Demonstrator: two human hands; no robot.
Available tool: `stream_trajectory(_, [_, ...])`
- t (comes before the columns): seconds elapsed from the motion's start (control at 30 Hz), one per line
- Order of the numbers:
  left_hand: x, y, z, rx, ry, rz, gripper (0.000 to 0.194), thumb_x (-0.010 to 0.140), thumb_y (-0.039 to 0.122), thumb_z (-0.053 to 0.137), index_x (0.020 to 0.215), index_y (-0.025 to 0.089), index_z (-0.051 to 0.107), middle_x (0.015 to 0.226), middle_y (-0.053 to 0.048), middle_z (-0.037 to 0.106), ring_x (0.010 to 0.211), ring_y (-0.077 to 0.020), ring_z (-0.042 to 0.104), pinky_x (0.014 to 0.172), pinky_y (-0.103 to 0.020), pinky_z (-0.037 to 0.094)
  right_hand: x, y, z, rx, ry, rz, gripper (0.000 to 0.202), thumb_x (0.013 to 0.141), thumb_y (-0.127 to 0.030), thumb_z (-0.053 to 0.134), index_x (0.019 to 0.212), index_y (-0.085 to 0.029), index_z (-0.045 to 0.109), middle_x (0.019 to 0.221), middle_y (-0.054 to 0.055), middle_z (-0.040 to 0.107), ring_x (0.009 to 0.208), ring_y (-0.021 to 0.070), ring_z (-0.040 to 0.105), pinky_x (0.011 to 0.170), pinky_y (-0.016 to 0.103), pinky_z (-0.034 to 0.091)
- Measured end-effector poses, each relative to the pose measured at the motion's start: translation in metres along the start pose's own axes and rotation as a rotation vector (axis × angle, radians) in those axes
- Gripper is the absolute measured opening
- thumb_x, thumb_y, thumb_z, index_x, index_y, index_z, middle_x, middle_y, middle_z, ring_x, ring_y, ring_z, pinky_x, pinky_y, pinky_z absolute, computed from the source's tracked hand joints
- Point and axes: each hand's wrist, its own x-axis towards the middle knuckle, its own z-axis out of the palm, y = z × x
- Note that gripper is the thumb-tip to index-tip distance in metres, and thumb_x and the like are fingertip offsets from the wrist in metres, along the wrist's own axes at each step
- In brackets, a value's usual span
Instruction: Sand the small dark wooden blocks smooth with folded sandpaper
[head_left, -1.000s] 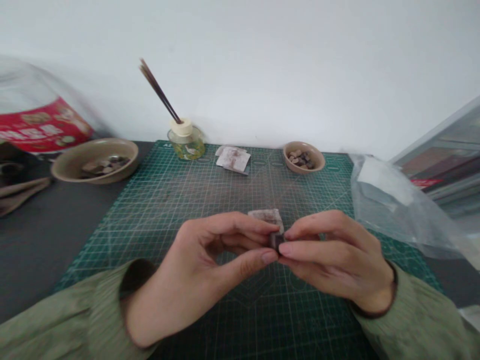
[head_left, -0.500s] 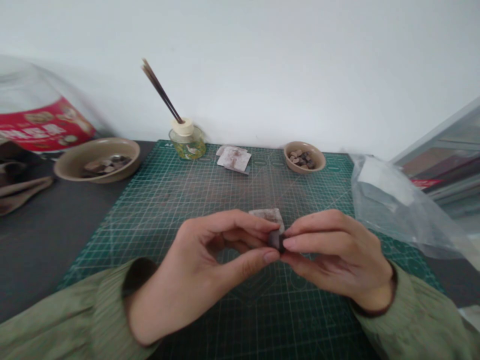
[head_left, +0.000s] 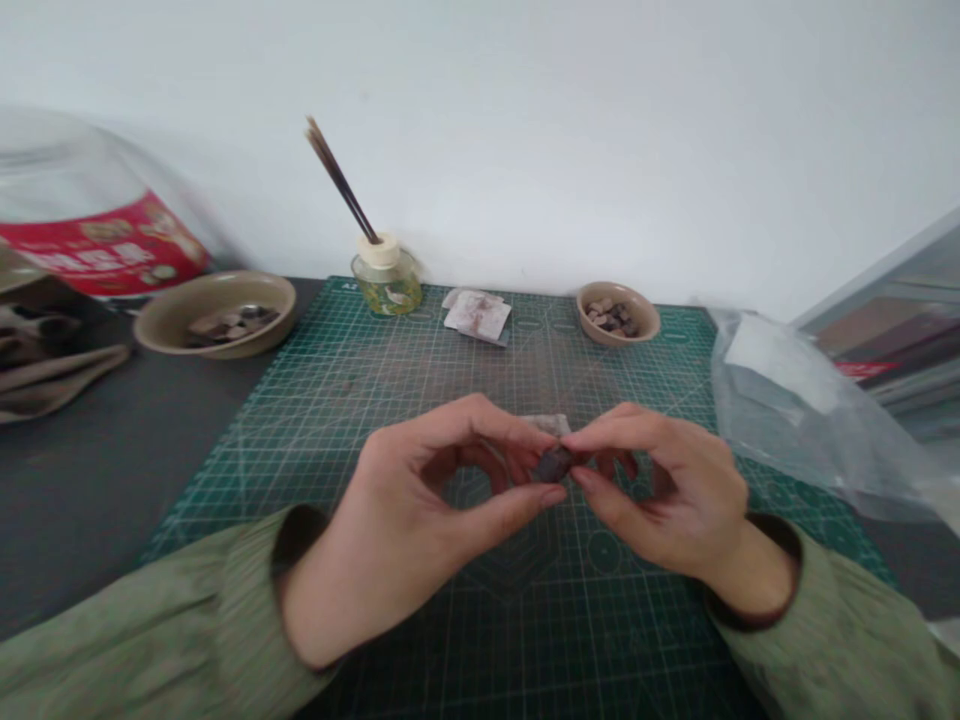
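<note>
A small dark brown piece (head_left: 553,464) is pinched between both hands above the green cutting mat (head_left: 360,400). My left hand (head_left: 435,500) holds it from the left between thumb and fingers. From the right, the thumb and index fingertips of my right hand (head_left: 667,480) grip the same piece. Just behind the fingertips, a pale, stained pad (head_left: 553,423) lies on the mat, mostly hidden by my hands.
A bowl of small brown pieces (head_left: 618,314) stands at the back right, a larger bowl (head_left: 216,312) at the left. Between them are stained white squares (head_left: 478,315) and a reed diffuser (head_left: 387,275). Right lies a clear plastic bag (head_left: 787,410); a red-labelled jar (head_left: 97,240) stands far left.
The dark piece has been turned between the fingers. My right hand's fingers have shifted into a thumb-and-index pinch. The whole view has moved slightly, with the background further right.
</note>
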Motion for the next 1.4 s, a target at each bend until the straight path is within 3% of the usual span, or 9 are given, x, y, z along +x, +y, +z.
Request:
stream_trajectory(0.37, [-0.0019, -0.0033, -0.0016, 0.032, -0.023, 0.071, 0.023, 0.086, 0.014, 0.100, 0.102, 0.022, 0.086, 0.097, -0.002, 0.080, 0.081, -0.0121, 0.075, 0.076, -0.022, 0.065, 0.0012, -0.0010, -0.0009, -0.011, -0.035, -0.012, 0.018, 0.099, -0.008, 0.077, 0.116, -0.015, 0.079, 0.093, 0.004, 0.086, 0.065, 0.0097, 0.069, 0.062, 0.021, 0.056])
stream_trajectory(0.6, [-0.0013, -0.0037, -0.0025, 0.061, -0.030, 0.064, 0.019, 0.088, 0.016, 0.099, 0.101, 0.022, 0.086, 0.102, -0.004, 0.079, 0.086, -0.0149, 0.076, 0.077, -0.026, 0.066, -0.0001, -0.0004, -0.0044, 0.100, -0.162, 0.168, 0.015, 0.101, -0.023, 0.080, 0.116, -0.018, 0.082, 0.089, 0.001, 0.085, 0.065, 0.0113, 0.072, 0.060, 0.021, 0.055])
stream_trajectory(0.77, [-0.0022, -0.0057, -0.0025, 0.082, -0.041, 0.059, 0.015, 0.091, 0.016, 0.097, 0.099, 0.023, 0.087, 0.104, -0.005, 0.079, 0.090, -0.0168, 0.076, 0.078, -0.028, 0.066, -0.0011, 0.0010, -0.0043, 0.187, -0.221, 0.279, 0.015, 0.103, -0.023, 0.082, 0.118, -0.021, 0.084, 0.097, 0.003, 0.087, 0.072, 0.0132, 0.076, 0.060, 0.021, 0.054])
stream_trajectory(0.97, [-0.0020, -0.0088, -0.0014, 0.071, -0.004, -0.006, 0.038, 0.088, 0.020, 0.100, 0.121, 0.022, 0.081, 0.110, -0.004, 0.080, 0.086, -0.0130, 0.076, 0.076, -0.023, 0.065, 0.0010, -0.0009, -0.0037, 0.226, -0.181, 0.297, 0.021, 0.105, -0.026, 0.083, 0.124, -0.018, 0.083, 0.095, 0.002, 0.087, 0.067, 0.0099, 0.073, 0.058, 0.018, 0.054])
stream_trajectory(1.17, [-0.0003, -0.0013, -0.0005, -0.100, -0.077, -0.120, 0.026, 0.097, 0.021, 0.092, 0.114, 0.017, 0.072, 0.102, -0.003, 0.084, 0.088, -0.0113, 0.080, 0.080, -0.018, 0.066, 0.0016, -0.0001, -0.0030, 0.174, -0.102, 0.179, 0.027, 0.103, -0.021, 0.082, 0.130, -0.019, 0.082, 0.096, 0.002, 0.086, 0.066, 0.0096, 0.070, 0.060, 0.018, 0.058])
stream_trajectory(1.3, [0.0023, -0.0020, -0.0011, -0.210, -0.092, -0.175, 0.024, 0.097, 0.019, 0.092, 0.113, 0.017, 0.075, 0.103, -0.004, 0.086, 0.089, -0.0119, 0.082, 0.079, -0.017, 0.066, 0.0029, 0.0017, -0.0022, 0.141, -0.095, 0.066, 0.030, 0.103, -0.020, 0.081, 0.132, -0.020, 0.082, 0.095, 0.002, 0.086, 0.064, 0.0091, 0.069, 0.059, 0.018, 0.057])
stream_trajectory(1.4, [0.0031, -0.0042, -0.0016, -0.204, -0.077, -0.158, 0.025, 0.095, 0.017, 0.094, 0.113, 0.019, 0.078, 0.101, -0.003, 0.087, 0.091, -0.0126, 0.084, 0.082, -0.017, 0.068, 0.0015, 0.0019, -0.0012, 0.133, -0.078, 0.031, 0.034, 0.101, -0.016, 0.081, 0.135, -0.019, 0.080, 0.106, 0.005, 0.089, 0.066, 0.0087, 0.073, 0.060, 0.018, 0.059])
